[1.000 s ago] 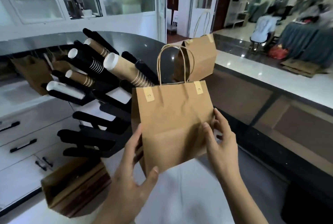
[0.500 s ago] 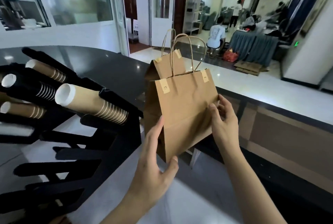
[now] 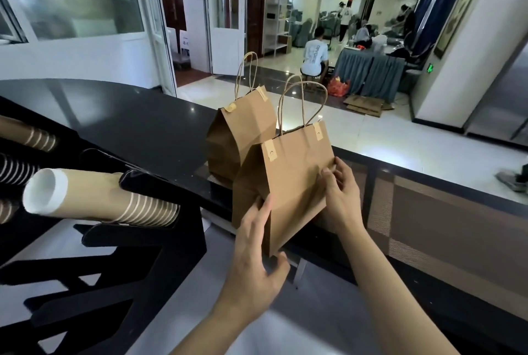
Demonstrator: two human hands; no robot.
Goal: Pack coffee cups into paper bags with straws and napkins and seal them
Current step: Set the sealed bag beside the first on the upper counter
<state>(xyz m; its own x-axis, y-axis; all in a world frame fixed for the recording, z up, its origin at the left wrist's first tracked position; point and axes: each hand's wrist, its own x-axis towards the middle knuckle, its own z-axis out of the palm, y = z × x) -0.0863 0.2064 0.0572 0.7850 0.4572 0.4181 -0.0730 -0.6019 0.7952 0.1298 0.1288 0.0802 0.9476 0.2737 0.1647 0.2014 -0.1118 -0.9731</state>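
Hands [image 3: 300, 229] around closed paper bag [image 3: 291, 183]

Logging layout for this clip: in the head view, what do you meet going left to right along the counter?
Stack of paper cups in the black rack → left hand → held paper bag → right hand. The second bag overlaps the held one and is left out.
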